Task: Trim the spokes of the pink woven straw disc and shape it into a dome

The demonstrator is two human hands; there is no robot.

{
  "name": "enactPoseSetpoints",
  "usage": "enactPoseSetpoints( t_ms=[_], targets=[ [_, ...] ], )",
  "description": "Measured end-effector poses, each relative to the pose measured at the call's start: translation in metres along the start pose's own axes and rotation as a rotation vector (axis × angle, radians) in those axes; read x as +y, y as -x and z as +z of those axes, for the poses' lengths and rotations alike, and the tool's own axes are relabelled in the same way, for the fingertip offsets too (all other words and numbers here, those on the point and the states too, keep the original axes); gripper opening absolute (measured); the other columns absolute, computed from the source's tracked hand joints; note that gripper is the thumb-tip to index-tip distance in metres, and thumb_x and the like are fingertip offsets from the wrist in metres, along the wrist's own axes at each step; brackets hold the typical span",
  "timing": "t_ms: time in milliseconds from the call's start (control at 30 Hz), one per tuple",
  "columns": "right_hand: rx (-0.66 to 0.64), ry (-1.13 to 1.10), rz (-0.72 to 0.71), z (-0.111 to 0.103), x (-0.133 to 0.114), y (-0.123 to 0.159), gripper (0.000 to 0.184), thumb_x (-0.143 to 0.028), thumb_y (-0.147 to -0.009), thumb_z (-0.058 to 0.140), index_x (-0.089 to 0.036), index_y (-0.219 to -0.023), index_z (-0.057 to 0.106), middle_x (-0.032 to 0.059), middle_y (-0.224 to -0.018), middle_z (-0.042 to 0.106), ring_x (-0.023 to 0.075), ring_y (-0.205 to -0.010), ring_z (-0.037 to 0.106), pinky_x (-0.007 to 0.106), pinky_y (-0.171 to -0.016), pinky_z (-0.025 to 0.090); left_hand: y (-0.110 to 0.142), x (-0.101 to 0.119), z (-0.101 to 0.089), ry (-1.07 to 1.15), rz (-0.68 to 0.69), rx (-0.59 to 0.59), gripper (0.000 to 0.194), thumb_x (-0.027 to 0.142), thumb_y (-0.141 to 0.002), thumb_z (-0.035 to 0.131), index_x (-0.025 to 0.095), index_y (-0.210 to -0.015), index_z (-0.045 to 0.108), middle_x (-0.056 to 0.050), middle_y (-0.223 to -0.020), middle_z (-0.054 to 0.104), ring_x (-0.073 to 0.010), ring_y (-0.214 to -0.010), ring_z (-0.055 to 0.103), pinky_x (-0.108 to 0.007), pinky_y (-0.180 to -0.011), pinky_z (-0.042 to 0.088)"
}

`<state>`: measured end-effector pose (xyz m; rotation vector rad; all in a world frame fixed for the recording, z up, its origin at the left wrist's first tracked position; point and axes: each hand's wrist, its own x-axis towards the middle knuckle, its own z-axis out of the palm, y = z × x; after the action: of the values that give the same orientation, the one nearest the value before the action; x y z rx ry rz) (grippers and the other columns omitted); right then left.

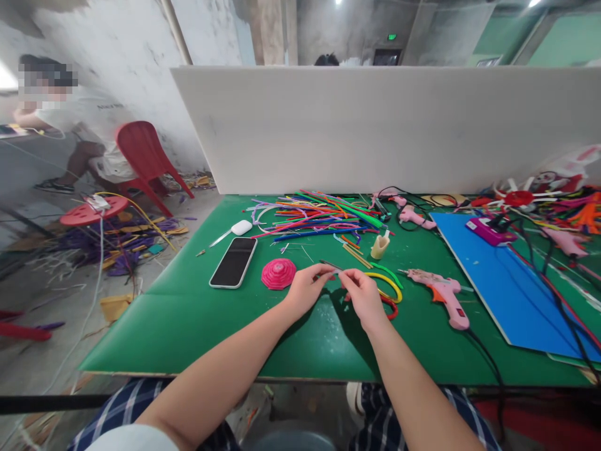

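Note:
My left hand and my right hand meet above the green table, fingertips pinched close together. Between them runs a thin dark strip, its far end sticking out past my left fingers; I cannot tell its kind. Left of my left hand lies a round pink ribbed disc. Beside my right hand are bent pipe cleaners, a green one, a yellow one and a red one. A pink hot glue gun lies farther right, its nozzle toward my right hand.
A phone and white earbud case lie left. Behind my hands sit a pile of coloured pipe cleaners and a cream holder. A blue board carries a purple power strip with cables. A person sits far left.

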<state>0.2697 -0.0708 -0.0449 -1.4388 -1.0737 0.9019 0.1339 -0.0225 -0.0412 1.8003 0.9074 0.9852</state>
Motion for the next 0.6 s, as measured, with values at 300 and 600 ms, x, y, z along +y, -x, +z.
enactPoseSetpoints(
  t_ms=[300,600],
  targets=[
    [0.019,-0.016,-0.048,0.003,-0.001,0.000,0.028,-0.045,-0.078,0.050,-0.018,-0.080,0.055,0.0020,-0.069,0.055,0.0150,-0.062,0.051,0.023,-0.046,0.041,0.002,0.007,0.002,0.004,-0.006,-0.059,0.015,0.024,-0.080,0.053,0.016,-0.088,0.064,-0.004,-0.080,0.071,-0.0170,-0.077,0.066,-0.028,-0.071,0.051],
    [-0.012,1.079,-0.615,-0.007,-0.004,0.007,0.015,-0.018,-0.084,0.042,-0.018,-0.077,0.055,0.0081,-0.077,0.059,0.0218,-0.078,0.053,0.030,-0.063,0.038,0.005,0.003,-0.004,-0.186,0.053,0.041,0.023,0.018,-0.081,0.048,0.021,-0.097,0.063,-0.002,-0.082,0.069,-0.0166,-0.079,0.063,-0.029,-0.075,0.048]
  ],
)
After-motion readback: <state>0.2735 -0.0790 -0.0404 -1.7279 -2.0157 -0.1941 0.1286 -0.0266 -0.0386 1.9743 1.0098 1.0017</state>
